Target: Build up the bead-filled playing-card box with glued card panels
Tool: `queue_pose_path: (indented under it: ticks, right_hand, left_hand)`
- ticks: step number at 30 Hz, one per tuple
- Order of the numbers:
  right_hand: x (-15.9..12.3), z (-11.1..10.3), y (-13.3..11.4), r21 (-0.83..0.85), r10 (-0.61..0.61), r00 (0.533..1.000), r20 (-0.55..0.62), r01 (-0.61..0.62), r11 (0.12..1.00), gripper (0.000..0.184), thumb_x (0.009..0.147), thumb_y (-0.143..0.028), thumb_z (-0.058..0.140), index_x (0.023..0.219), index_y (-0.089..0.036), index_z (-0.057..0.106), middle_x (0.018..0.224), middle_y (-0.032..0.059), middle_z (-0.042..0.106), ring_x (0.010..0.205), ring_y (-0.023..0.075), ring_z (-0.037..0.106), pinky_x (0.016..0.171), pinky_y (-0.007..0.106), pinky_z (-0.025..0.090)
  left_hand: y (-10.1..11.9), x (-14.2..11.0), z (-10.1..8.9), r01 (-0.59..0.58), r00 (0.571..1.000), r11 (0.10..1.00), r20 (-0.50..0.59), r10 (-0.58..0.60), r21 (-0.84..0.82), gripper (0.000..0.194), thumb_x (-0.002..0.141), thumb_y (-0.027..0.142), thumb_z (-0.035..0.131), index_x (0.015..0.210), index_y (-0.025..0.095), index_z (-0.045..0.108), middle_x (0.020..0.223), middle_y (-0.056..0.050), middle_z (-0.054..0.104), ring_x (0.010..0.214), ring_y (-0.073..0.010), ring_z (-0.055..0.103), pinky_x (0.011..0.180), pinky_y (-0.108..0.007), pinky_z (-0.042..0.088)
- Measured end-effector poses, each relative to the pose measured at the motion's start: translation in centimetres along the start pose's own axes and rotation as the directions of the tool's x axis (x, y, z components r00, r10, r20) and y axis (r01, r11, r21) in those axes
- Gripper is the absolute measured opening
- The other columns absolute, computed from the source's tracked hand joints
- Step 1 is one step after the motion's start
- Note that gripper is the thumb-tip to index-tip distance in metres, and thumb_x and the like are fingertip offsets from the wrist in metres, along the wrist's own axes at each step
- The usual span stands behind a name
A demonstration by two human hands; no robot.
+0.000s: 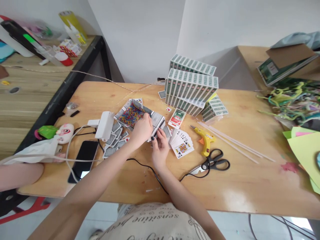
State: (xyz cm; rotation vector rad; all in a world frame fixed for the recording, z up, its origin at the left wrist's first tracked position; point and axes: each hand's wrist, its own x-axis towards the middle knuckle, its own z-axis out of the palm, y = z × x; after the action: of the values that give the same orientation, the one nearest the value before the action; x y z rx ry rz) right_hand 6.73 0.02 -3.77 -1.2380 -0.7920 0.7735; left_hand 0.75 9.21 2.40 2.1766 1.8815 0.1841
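Observation:
A box-like structure built of playing cards (131,112) stands at the middle of the table, its open part showing a brightly coloured inside. My left hand (143,129) is closed over its right section, with the fingertips partly hidden. Thumb and fingers of my right hand (160,146) pinch the near right corner of the same structure. Loose face-down cards (113,140) lie to its left. A fan of face-up cards (182,145) and a card pack (177,118) are to the right of my right hand.
Stacked card packs (191,88) stand at the back. A yellow glue gun (207,140), scissors (212,163) and white glue sticks (232,141) lie at right. A phone (83,160), white power strip (105,126) and cables are at left, near another person's arm (22,173).

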Motion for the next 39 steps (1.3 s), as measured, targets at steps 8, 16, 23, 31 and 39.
queue_pose_path:
  ticks: [8, 16, 23, 31, 39]
  right_hand:
    - [0.0, -0.4, 0.0, 0.043, 0.035, 0.998, 0.058, -0.038, 0.998, 0.037, 0.079, -0.033, 0.06, 0.113, -0.019, 0.061, 0.133, 0.0106, 0.051, 0.123, 0.0214, 0.047, 0.105, 0.045, 0.034]
    - [0.2, 0.1, 0.1, 0.135, 0.041, 0.999, 0.027, -0.045, 0.99, 0.034, 0.077, -0.028, 0.063, 0.109, -0.018, 0.063, 0.131, 0.0114, 0.053, 0.122, 0.022, 0.048, 0.105, 0.045, 0.032]
    - [0.5, -1.2, -0.7, 0.096, 0.117, 0.985, 0.125, -0.13, 0.987, 0.035, 0.079, -0.03, 0.061, 0.112, -0.019, 0.064, 0.134, 0.0098, 0.051, 0.124, 0.0215, 0.046, 0.106, 0.045, 0.033]
    - [0.9, -4.2, -2.5, 0.026, 0.182, 0.977, 0.11, -0.185, 0.982, 0.018, 0.079, -0.028, 0.058, 0.09, -0.021, 0.071, 0.108, 0.0069, 0.068, 0.105, 0.0215, 0.06, 0.095, 0.043, 0.043]
    - [1.6, -5.7, -2.7, -0.1, 0.248, 0.961, 0.122, -0.237, 0.966, 0.025, 0.075, -0.026, 0.058, 0.097, -0.017, 0.065, 0.1, 0.0091, 0.066, 0.088, 0.0205, 0.064, 0.079, 0.038, 0.052]
  left_hand:
    - [0.1, -0.1, -0.2, 0.015, 1.0, 1.0, 0.008, -0.015, -0.024, 0.028, 0.094, 0.023, 0.021, 0.103, 0.013, 0.046, 0.081, -0.016, 0.067, 0.08, -0.0277, 0.067, 0.064, -0.032, 0.046]
    - [0.0, -0.1, -0.2, 0.014, 1.0, 1.0, 0.006, -0.014, -0.027, 0.028, 0.093, 0.024, 0.022, 0.103, 0.014, 0.046, 0.079, -0.014, 0.067, 0.077, -0.027, 0.067, 0.062, -0.03, 0.044]
    - [-0.3, 0.1, -0.2, 0.059, 0.998, 0.982, 0.039, -0.053, -0.179, 0.028, 0.092, 0.025, 0.025, 0.104, 0.014, 0.048, 0.087, -0.016, 0.066, 0.085, -0.0278, 0.065, 0.072, -0.035, 0.045]
    - [-1.3, 1.5, -2.4, 0.182, 0.93, 0.789, 0.364, 0.056, -0.587, 0.018, 0.083, 0.029, 0.048, 0.09, 0.015, 0.057, 0.085, -0.006, 0.068, 0.079, -0.0203, 0.066, 0.065, -0.029, 0.051]
    - [-3.3, 2.3, -4.2, 0.42, 0.758, 0.464, 0.583, 0.293, -0.78, 0.058, 0.057, 0.02, 0.077, 0.109, 0.015, 0.052, 0.099, -0.009, 0.068, 0.085, -0.0218, 0.066, 0.069, -0.033, 0.054]
